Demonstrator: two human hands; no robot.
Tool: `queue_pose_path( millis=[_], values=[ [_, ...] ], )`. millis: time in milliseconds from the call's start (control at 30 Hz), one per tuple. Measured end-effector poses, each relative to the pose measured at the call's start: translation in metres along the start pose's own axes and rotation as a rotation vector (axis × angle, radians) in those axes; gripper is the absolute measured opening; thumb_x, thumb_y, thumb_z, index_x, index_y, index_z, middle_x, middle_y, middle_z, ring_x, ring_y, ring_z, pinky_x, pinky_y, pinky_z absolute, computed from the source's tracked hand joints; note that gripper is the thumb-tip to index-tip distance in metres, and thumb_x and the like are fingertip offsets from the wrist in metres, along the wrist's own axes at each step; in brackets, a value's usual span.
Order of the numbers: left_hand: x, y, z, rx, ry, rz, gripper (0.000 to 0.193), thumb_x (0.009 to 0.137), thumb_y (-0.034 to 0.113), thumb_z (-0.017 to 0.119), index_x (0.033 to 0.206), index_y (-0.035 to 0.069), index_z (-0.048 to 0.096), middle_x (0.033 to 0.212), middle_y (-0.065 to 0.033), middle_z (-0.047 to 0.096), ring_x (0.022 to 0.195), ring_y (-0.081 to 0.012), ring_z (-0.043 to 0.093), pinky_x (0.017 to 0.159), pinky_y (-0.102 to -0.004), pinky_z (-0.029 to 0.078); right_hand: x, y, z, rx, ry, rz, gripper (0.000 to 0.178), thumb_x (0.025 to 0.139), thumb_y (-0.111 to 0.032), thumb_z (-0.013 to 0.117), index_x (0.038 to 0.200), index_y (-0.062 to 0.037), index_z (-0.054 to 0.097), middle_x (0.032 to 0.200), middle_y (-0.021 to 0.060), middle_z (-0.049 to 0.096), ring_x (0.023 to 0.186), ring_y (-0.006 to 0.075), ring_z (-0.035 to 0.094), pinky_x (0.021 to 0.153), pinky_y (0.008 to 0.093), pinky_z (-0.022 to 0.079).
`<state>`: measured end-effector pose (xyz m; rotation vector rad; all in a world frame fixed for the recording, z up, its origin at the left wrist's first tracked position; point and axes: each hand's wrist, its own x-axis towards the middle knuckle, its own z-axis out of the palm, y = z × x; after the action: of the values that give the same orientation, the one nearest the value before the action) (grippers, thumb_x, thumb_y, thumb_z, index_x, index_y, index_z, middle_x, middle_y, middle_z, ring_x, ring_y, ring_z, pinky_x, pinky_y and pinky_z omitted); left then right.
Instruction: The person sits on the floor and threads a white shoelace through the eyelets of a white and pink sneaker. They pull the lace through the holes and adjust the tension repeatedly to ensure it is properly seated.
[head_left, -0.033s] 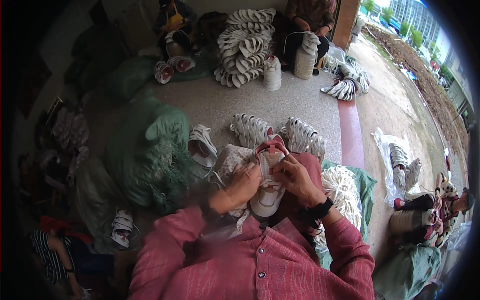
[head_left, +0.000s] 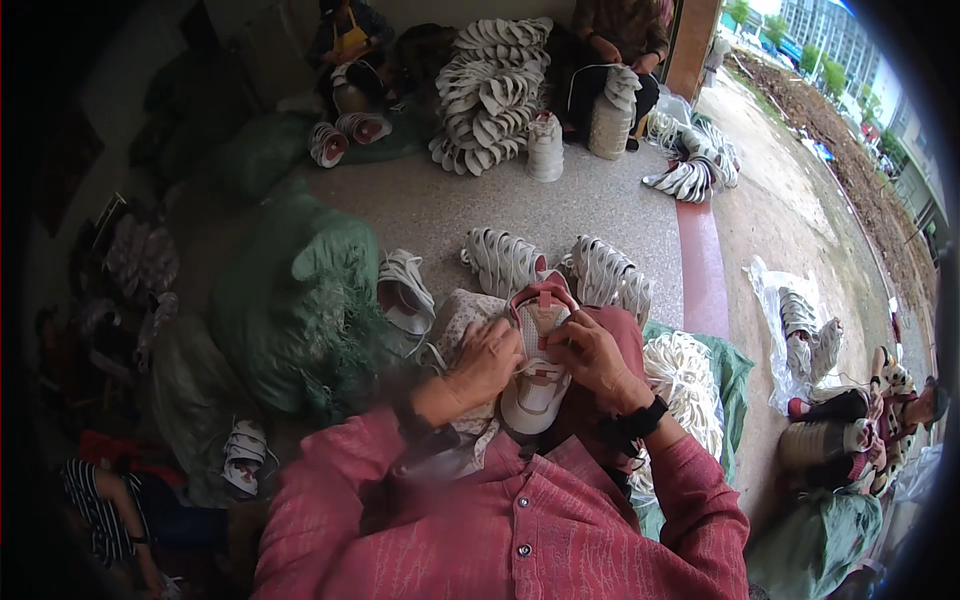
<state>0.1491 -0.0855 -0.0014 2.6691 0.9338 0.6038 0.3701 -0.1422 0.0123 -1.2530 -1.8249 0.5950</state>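
A white and grey shoe upper (head_left: 535, 402) with a dark red lining rests in my lap, toe toward me. Against its left side, my left hand (head_left: 485, 360) has its fingers bent together on a white shoelace (head_left: 535, 368) that crosses the tongue. Across from it, my right hand (head_left: 592, 352), with a black watch (head_left: 645, 418) on the wrist, pinches the right lacing edge of the upper. The fingertips partly hide what they grip. Just beyond the shoe stand two stacks of laced uppers, a left stack (head_left: 503, 262) and a right stack (head_left: 608, 275).
A bundle of white laces (head_left: 682, 385) lies on green sacking at my right. To the left sit a large green sack (head_left: 290, 290) and a loose shoe (head_left: 404, 292). Farther off, a tall pile of uppers (head_left: 492, 95) stands near two seated people.
My left hand's fingers have lifted and shifted slightly at the shoe's left edge. My right hand and the shoe hold the same place.
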Motion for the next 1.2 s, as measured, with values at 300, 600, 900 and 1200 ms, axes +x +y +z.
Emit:
queue_pose_path(
  millis=[300,600,900,1200],
  values=[
    [0.041,-0.018,-0.045,0.061,-0.306,0.378,0.049,0.062,0.021,0.084,0.101,0.011,0.056,0.103,-0.0061,0.054,0.095,-0.0288,0.060,0.082,-0.0433,0.044,0.002,-0.006,0.020,-0.301,-0.061,-0.168,0.015,0.081,-0.012,0.071,0.096,-0.0101,0.068,0.090,0.0072,0.063,0.085,0.0300,0.064,0.079,0.0401,0.047],
    [0.024,-0.036,-0.015,-0.298,-0.143,0.351,0.037,0.062,0.013,0.082,0.077,0.009,0.048,0.088,-0.0070,0.051,0.088,-0.0304,0.059,0.075,-0.0409,0.047,0.015,0.007,0.017,-0.135,-0.193,-0.094,0.016,0.084,-0.018,0.069,0.098,-0.0121,0.068,0.091,0.0055,0.067,0.088,0.0244,0.065,0.078,0.0377,0.048],
    [0.020,-0.042,-0.007,-0.377,-0.100,0.346,0.031,0.068,0.015,0.079,0.076,0.007,0.050,0.085,-0.0071,0.051,0.087,-0.0295,0.058,0.075,-0.0404,0.047,0.026,-0.014,0.029,-0.533,-0.312,-0.498,0.021,0.075,-0.018,0.064,0.095,-0.0128,0.068,0.088,0.0039,0.063,0.087,0.0224,0.060,0.083,0.0357,0.046],
    [0.023,-0.030,-0.025,-0.524,-0.229,0.255,0.035,0.072,0.032,0.080,0.083,0.007,0.058,0.087,-0.0077,0.054,0.082,-0.0272,0.057,0.071,-0.0371,0.047,0.029,-0.005,-0.135,-0.950,0.129,-0.061,0.007,0.080,-0.012,0.066,0.075,-0.0086,0.069,0.079,0.0081,0.068,0.079,0.0279,0.060,0.077,0.0399,0.045]
  ],
)
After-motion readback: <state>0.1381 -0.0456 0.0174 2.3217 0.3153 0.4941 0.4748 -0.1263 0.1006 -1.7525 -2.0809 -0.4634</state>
